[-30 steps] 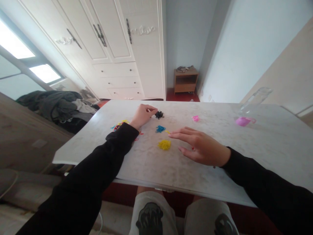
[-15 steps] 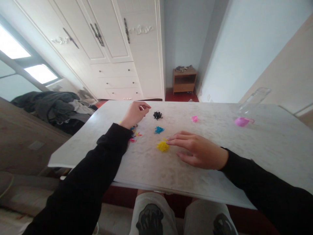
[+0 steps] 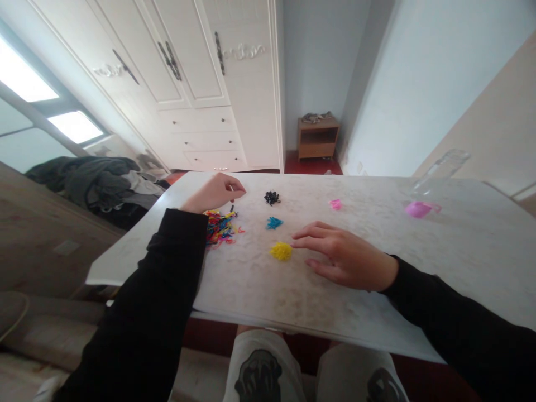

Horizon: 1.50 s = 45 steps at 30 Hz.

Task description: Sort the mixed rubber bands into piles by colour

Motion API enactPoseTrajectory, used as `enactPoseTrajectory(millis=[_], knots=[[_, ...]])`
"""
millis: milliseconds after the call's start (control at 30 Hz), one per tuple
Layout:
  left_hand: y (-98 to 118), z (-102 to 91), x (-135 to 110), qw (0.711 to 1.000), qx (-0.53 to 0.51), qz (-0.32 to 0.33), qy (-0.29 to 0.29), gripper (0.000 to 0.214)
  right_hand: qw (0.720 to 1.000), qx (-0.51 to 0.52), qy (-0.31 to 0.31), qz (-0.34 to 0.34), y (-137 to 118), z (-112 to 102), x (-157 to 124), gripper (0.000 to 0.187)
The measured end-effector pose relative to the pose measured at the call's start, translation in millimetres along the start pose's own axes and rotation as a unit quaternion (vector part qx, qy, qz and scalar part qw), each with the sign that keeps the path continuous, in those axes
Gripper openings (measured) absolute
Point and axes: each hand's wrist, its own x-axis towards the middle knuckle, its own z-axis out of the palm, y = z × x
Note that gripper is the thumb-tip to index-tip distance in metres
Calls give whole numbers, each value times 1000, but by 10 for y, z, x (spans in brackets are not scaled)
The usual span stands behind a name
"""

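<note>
My left hand [image 3: 220, 190] hovers over the far side of a mixed-colour pile of small rubber bands [image 3: 220, 228], fingers curled in a pinch. Anything between its fingertips is too small to make out. A dark band [image 3: 232, 207] shows just below them. Further right sit a black pile of bands [image 3: 272, 197] and a blue one [image 3: 274, 223]. My right hand [image 3: 335, 251] rests palm down on the table, fingers stretched, its fingertips close beside the yellow pile [image 3: 281, 252]. A little pink bunch [image 3: 335, 204] lies beyond it.
The white table [image 3: 268, 296] has its near edge above my knees. A clear bottle-like container [image 3: 444, 170] and a purple object [image 3: 419, 209] stand at the far right. Behind are a white wardrobe [image 3: 251, 111], a small wooden cabinet [image 3: 318, 151] and heaped clothes [image 3: 96, 184].
My left hand has moved left, away from the black pile, and more of the mixed pile shows. My right hand stays by the yellow bands. The view has shifted slightly.
</note>
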Motion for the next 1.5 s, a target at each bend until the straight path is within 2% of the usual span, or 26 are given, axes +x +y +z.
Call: enactPoseTrajectory(millis=[100,167,467,733,900,1100,1300,1500], knots=[[-30,-90,-36,995,41,-6,-86,20,1000,-2,-4,2,-6,7,7,39],[-68,-131,-47,991,74,-13,-111,21,1000,0,-8,3,-9,8,9,38],[-207,-155,-65,987,112,-46,-110,26,1000,-3,-18,6,-13,-11,10,29],[-176,-267,-145,979,126,-66,-143,27,1000,-7,-17,3,-7,10,0,26],[-164,-276,-151,971,109,-95,-191,34,1000,-8,-17,0,-12,3,10,25],[-193,-279,-157,969,82,-82,-220,40,1000,-5,-17,-2,-20,-3,11,24],[-103,-282,-187,965,90,-101,-226,54,1000,-1,-21,-2,-19,-4,17,24],[-129,-295,-170,967,86,-87,-224,51,1000,0,-27,-1,-21,-8,5,25]])
